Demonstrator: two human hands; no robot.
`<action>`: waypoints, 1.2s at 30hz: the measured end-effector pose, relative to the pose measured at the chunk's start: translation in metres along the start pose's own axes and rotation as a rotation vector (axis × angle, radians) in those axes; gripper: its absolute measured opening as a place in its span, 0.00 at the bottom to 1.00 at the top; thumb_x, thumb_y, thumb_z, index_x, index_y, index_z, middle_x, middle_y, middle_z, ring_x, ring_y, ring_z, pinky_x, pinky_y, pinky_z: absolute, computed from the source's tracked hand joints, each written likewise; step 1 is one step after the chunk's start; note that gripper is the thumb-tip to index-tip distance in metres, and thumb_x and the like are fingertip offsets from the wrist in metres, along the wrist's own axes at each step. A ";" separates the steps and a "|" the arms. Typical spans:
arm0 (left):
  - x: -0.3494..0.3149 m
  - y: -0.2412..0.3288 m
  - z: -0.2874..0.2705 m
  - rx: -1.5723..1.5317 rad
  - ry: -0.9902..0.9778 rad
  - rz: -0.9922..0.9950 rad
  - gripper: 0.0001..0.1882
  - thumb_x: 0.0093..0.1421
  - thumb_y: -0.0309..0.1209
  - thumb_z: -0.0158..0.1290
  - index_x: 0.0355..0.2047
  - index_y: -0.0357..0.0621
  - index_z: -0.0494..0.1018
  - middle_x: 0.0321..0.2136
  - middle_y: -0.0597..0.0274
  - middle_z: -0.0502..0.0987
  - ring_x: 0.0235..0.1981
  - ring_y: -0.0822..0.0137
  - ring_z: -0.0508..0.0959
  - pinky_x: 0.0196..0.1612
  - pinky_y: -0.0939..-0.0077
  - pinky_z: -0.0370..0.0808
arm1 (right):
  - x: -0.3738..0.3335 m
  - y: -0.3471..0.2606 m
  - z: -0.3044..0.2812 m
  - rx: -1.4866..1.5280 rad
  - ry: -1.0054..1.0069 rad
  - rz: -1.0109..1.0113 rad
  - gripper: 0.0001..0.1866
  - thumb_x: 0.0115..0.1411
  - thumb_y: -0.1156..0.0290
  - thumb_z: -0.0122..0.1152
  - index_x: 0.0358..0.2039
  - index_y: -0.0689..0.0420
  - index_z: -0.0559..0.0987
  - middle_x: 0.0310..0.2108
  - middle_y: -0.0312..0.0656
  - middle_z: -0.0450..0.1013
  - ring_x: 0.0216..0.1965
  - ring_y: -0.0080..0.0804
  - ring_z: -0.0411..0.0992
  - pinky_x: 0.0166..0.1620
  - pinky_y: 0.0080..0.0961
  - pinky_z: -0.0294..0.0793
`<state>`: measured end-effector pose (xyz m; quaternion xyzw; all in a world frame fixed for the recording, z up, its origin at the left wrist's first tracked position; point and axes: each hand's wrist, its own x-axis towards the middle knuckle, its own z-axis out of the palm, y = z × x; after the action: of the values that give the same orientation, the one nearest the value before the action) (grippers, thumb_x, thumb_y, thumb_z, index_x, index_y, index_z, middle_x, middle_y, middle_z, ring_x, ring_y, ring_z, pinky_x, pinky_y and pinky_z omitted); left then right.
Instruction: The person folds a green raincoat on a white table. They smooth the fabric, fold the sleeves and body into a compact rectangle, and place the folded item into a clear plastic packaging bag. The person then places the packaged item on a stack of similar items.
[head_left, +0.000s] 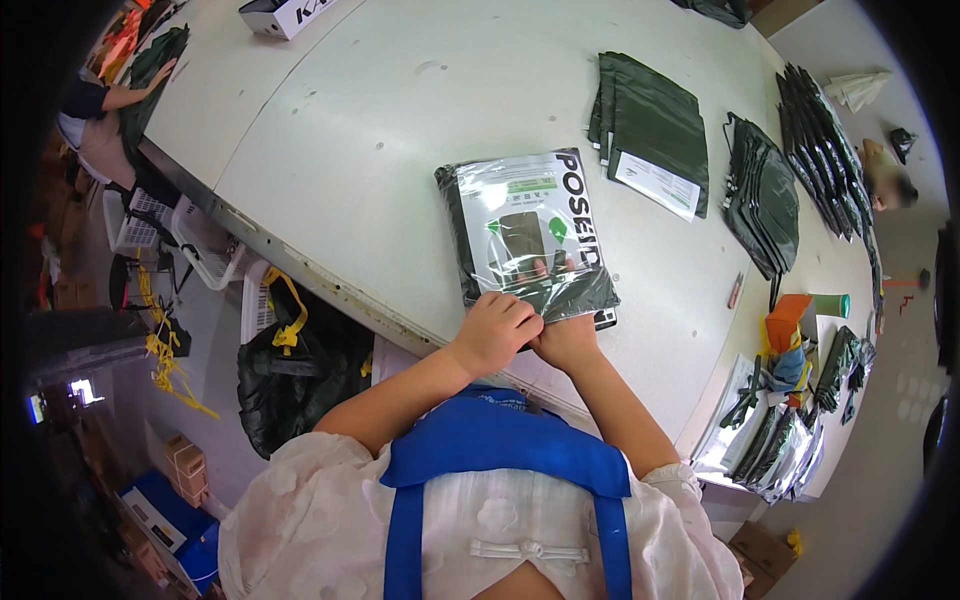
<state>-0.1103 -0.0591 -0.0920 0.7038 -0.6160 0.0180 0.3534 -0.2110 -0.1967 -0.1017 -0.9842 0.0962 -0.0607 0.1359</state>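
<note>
A clear plastic bag [465, 230] lies on the table just in front of me, with a folded black item inside. Through its glossy film shows a white printed card [515, 205] bearing a picture of a dark bag. My left hand [495, 328] is closed on the bag's near edge, fingers curled over the film. Close beside it, my right hand [567, 342] grips the same edge. Its fingertips are partly hidden under the bag, where a corner of something black and white pokes out.
Dark green bags with a white label [655, 183] lie ahead right, with more dark bags [762, 195] beyond. An orange box [790, 322] and wrapped packages [775, 450] sit at right. A black sack [300, 375] hangs below the left table edge [300, 272]. Another person's hand [160, 75] is far left.
</note>
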 end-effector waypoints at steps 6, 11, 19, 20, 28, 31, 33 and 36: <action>-0.005 -0.003 0.003 0.003 -0.044 -0.054 0.07 0.50 0.28 0.51 0.31 0.47 0.74 0.32 0.66 0.72 0.38 0.63 0.72 0.43 0.67 0.67 | 0.023 0.005 0.014 -0.136 -0.090 -0.070 0.29 0.57 0.53 0.50 0.61 0.40 0.65 0.65 0.41 0.56 0.67 0.59 0.44 0.64 0.59 0.41; 0.008 0.012 -0.007 -0.054 0.046 -0.127 0.05 0.51 0.25 0.53 0.30 0.44 0.74 0.41 0.62 0.72 0.48 0.61 0.71 0.53 0.60 0.66 | 0.011 0.018 -0.008 0.042 -0.143 -0.175 0.29 0.53 0.56 0.55 0.58 0.40 0.69 0.64 0.40 0.58 0.66 0.53 0.50 0.63 0.59 0.44; -0.014 -0.002 0.021 -0.206 -0.029 -0.114 0.08 0.51 0.26 0.55 0.31 0.38 0.69 0.44 0.51 0.69 0.50 0.49 0.69 0.54 0.58 0.68 | -0.019 -0.008 0.005 0.099 0.024 0.090 0.32 0.52 0.64 0.60 0.58 0.57 0.66 0.62 0.51 0.59 0.64 0.50 0.55 0.62 0.49 0.53; -0.013 0.003 0.020 -0.217 -0.036 -0.117 0.10 0.51 0.27 0.56 0.32 0.38 0.69 0.44 0.50 0.68 0.50 0.48 0.68 0.54 0.58 0.68 | -0.038 -0.001 0.009 0.058 -0.056 0.020 0.32 0.51 0.64 0.62 0.57 0.58 0.67 0.61 0.51 0.59 0.64 0.49 0.55 0.63 0.49 0.51; -0.026 0.027 0.019 0.033 -0.480 -0.066 0.42 0.50 0.35 0.58 0.65 0.47 0.53 0.66 0.45 0.47 0.66 0.43 0.48 0.64 0.38 0.43 | -0.118 0.053 -0.029 0.286 0.325 0.278 0.17 0.53 0.77 0.57 0.46 0.59 0.75 0.37 0.47 0.73 0.40 0.38 0.71 0.45 0.31 0.69; -0.031 0.031 0.030 0.157 -0.352 -0.019 0.31 0.57 0.27 0.47 0.62 0.46 0.58 0.64 0.47 0.53 0.65 0.42 0.52 0.60 0.30 0.47 | -0.116 0.084 -0.003 0.997 0.266 0.882 0.26 0.65 0.61 0.49 0.60 0.59 0.63 0.51 0.46 0.67 0.43 0.30 0.67 0.46 0.26 0.67; -0.029 0.025 0.025 0.104 -0.332 0.004 0.30 0.56 0.26 0.47 0.62 0.46 0.59 0.62 0.47 0.57 0.63 0.41 0.56 0.59 0.32 0.50 | -0.094 0.079 -0.014 1.312 0.198 1.057 0.30 0.67 0.52 0.42 0.63 0.57 0.61 0.52 0.44 0.67 0.43 0.28 0.66 0.47 0.22 0.65; 0.011 0.024 -0.018 -0.113 -0.381 -0.103 0.31 0.54 0.20 0.46 0.60 0.46 0.62 0.58 0.47 0.65 0.60 0.47 0.64 0.61 0.50 0.59 | -0.076 0.082 -0.051 1.536 0.134 0.862 0.32 0.67 0.46 0.35 0.54 0.60 0.72 0.34 0.35 0.72 0.30 0.23 0.62 0.37 0.20 0.61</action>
<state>-0.1211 -0.0594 -0.0618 0.7042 -0.6348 -0.1681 0.2699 -0.3063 -0.2717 -0.0826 -0.4933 0.3994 -0.1096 0.7649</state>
